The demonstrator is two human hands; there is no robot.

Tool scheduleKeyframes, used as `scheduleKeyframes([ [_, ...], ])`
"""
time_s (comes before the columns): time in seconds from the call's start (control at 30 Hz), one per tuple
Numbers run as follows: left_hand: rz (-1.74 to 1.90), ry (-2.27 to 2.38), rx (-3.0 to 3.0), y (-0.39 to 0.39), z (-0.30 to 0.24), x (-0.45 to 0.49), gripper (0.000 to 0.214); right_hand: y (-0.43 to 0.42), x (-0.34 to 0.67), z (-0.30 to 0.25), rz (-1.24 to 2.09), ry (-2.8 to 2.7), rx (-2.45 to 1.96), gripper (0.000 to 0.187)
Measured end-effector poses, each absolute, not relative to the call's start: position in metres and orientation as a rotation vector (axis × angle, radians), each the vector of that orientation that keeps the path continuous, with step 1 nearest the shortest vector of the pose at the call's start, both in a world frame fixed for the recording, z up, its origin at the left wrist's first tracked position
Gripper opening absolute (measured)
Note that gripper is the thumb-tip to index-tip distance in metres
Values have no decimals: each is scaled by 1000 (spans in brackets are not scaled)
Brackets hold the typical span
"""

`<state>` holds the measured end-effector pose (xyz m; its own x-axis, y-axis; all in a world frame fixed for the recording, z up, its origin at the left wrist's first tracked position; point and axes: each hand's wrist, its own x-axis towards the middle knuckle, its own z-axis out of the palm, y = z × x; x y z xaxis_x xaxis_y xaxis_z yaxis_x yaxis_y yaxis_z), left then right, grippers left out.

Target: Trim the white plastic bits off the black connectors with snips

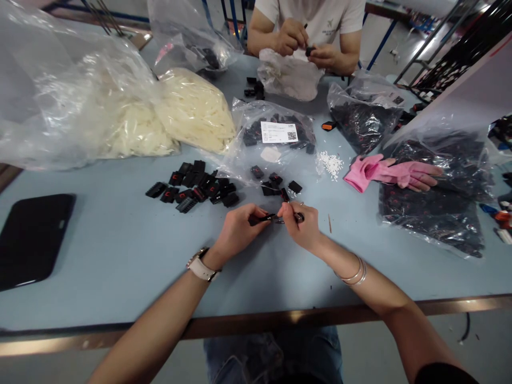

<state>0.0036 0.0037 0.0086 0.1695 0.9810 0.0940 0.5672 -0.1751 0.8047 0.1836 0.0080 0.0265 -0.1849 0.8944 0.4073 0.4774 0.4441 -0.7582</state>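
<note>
Pinched in the fingers of my left hand is a small black plastic connector housing. My right hand is closed around a small dark hand tool, its tip meeting the housing; the fingers hide its exact kind. Just beyond my hands lie a few loose black housings, some with red parts. To their left spreads a larger pile of black housings. Small white pieces are scattered to the right, beyond my right hand.
A labelled clear bag of black parts lies ahead. Bags of cream-coloured pieces stand left, above a black tablet-like slab. Pink gloves rest on bagged parts at right. Across the table, a co-worker's hands handle a small black part.
</note>
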Motion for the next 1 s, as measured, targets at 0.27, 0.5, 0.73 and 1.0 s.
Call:
scheduleKeyframes([
  [0.27,894,1447,1801,3,7,4,10,10,182,29,642,-1931,-1181,43],
  [0.5,896,1421,1824,3,5,4,9,18,189,36,662,-1632,-1182,51],
  [0.73,830,1322,2241,1,8,3,19,43,210,39,403,-1670,-1237,45],
  [1.0,863,1859,2468,15,6,-21,21,42,206,32,358,-2142,-1682,28],
])
